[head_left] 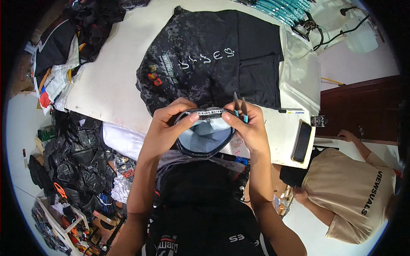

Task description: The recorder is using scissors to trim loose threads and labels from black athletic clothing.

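Between my hands, a round opening of a dark garment (205,140) faces up, with pale grey fabric inside and a printed band along its far edge. My left hand (164,127) pinches that edge, thumb inside and fingers behind. On the other side my right hand (253,128) pinches it the same way. Small snips (240,109) with blue handles are also tucked in the right hand, blades pointing away from me. Beyond lies a black and grey camouflage garment (192,55) with white lettering; I cannot tell whether the held opening is part of it.
On the white table (102,64) are a phone (302,141), a pen (294,112) and clear plastic sheeting (301,68). Teal packages (282,10) lie at the back right. Black plastic bags (72,158) fill the left side. A person in a tan shirt (352,192) is at the right.
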`<action>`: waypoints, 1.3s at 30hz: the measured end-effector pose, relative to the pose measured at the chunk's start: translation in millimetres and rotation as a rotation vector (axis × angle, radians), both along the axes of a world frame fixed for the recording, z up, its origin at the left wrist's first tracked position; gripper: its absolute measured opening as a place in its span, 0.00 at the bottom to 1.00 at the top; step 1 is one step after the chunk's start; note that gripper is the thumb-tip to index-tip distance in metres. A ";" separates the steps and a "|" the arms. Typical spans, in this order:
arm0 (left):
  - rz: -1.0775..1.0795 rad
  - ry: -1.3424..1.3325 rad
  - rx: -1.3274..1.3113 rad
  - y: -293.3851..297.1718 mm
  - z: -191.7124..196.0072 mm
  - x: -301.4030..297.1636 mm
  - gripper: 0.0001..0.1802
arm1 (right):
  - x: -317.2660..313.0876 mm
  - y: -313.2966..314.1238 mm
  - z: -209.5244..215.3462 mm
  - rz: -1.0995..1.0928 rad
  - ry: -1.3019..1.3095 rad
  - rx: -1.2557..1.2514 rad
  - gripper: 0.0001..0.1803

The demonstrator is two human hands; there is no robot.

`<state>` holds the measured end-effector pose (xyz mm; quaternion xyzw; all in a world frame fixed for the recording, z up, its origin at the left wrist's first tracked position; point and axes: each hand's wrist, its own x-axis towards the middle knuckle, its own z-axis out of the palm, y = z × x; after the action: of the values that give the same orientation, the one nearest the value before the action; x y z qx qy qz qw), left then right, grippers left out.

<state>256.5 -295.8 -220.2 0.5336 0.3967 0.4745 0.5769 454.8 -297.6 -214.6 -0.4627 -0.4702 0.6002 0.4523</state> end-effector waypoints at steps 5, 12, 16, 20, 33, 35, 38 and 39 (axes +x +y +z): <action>-0.014 -0.350 -0.205 1.2 5.8 4.5 0.05 | -1.6 0.8 21.6 -0.037 0.026 0.058 0.05; -0.046 -0.496 -0.215 3.6 32.6 11.4 0.06 | -0.8 -0.6 34.5 -0.224 0.036 0.275 0.08; -0.030 -0.427 -0.235 4.9 44.1 15.3 0.08 | 1.2 -4.9 44.6 -0.352 -0.148 0.438 0.14; -0.012 -0.341 -0.231 3.0 55.0 18.9 0.09 | -1.7 -13.3 47.8 -0.283 -0.358 0.670 0.16; -0.070 -0.125 -0.142 4.6 47.9 15.3 0.10 | -10.7 -5.2 45.0 -0.237 -0.366 0.698 0.09; -0.033 -0.139 -0.125 5.3 50.8 18.8 0.10 | -7.3 -6.2 41.4 -0.242 -0.341 0.703 0.11; -0.059 -0.147 -0.136 6.3 54.0 18.8 0.11 | -4.9 -10.1 42.2 -0.243 -0.272 0.669 0.10; -0.061 -0.149 -0.136 7.0 54.6 18.7 0.11 | -2.7 -11.7 42.4 -0.244 -0.275 0.669 0.10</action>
<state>275.2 -288.8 -165.6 0.4682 0.3676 0.4670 0.6539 452.1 -309.3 -172.1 -0.4182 -0.6380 0.2875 0.5791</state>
